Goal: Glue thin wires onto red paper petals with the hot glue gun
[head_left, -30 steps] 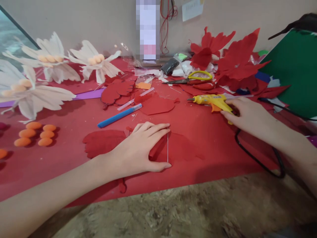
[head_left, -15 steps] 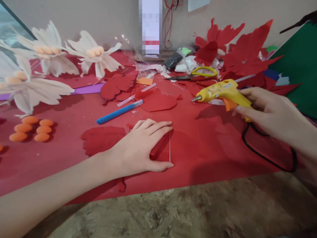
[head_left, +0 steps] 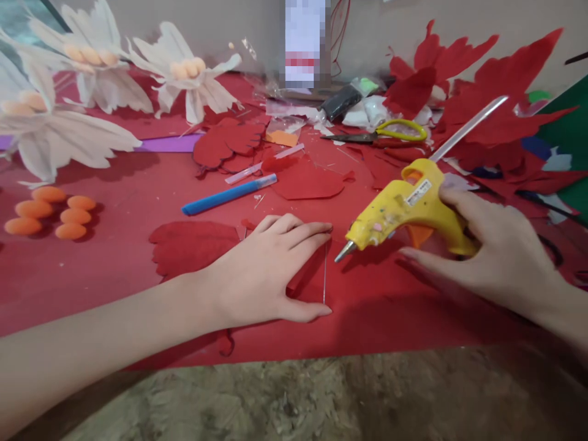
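My left hand lies flat over red sheet material, thumb and fingers spread apart. A thin pale wire runs between its index fingertip and thumb tip, pressed down at both ends. A dark red scalloped petal sticks out from beneath that hand. In my right hand is a yellow hot glue gun, held by its handle, with a clear glue stick coming out of its back. Its metal nozzle points down left, just right of the wire and apart from it.
A blue pen-like tube and a red petal lie beyond my left hand. Yellow-handled scissors rest farther back. White flowers and orange ovals are at left. Red flowers stand at right.
My right hand has brought the glue gun down and left, so its nozzle is now close to the wire. The left hand stays over the red material. The view has shifted slightly.
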`<state>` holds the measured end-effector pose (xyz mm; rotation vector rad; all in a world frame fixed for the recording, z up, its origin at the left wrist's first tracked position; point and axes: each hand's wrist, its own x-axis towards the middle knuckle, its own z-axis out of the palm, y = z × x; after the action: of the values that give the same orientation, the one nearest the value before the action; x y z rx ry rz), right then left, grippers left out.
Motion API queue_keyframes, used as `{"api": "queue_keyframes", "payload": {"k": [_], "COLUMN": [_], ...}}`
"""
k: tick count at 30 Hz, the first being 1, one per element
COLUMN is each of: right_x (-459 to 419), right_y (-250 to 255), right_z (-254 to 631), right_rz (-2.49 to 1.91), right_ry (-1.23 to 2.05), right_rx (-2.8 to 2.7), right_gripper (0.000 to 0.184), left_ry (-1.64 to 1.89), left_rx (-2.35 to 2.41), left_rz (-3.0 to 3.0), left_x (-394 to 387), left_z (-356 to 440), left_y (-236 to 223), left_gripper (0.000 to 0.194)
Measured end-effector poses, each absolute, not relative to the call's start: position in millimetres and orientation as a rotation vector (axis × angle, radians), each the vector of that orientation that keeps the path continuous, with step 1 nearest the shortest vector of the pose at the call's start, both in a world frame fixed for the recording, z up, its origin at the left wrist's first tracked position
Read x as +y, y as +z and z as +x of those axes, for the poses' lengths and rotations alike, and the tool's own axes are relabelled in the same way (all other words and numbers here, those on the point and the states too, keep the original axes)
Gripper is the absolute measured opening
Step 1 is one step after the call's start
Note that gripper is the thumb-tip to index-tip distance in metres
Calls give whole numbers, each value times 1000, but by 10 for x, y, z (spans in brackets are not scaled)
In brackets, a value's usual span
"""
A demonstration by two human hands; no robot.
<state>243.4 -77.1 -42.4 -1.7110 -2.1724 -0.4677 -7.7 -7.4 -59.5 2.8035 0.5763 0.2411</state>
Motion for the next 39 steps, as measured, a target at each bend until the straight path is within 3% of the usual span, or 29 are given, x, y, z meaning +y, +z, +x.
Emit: {"api": "queue_keyframes", "payload": {"k": [9,17,39], "right_x": [-862,-867,-828], "right_y": [-449,-484,-470], "right_z": [2447,2487,2482], "right_rz": [-1504,-1358,-1410], "right_ry": [-671,-910,-955], "right_rx": [-2356,-2417,-2436], "right_gripper": [28,27,21], "left_ry": [279,298,316], "left_rx": [562,563,569], "left_rz": [2821,2863,2889], "left_x": [-76,-82,-84], "left_z": [-84,-80,-73], "left_y": [-626,-635,-644], "left_gripper": [76,75,75]}}
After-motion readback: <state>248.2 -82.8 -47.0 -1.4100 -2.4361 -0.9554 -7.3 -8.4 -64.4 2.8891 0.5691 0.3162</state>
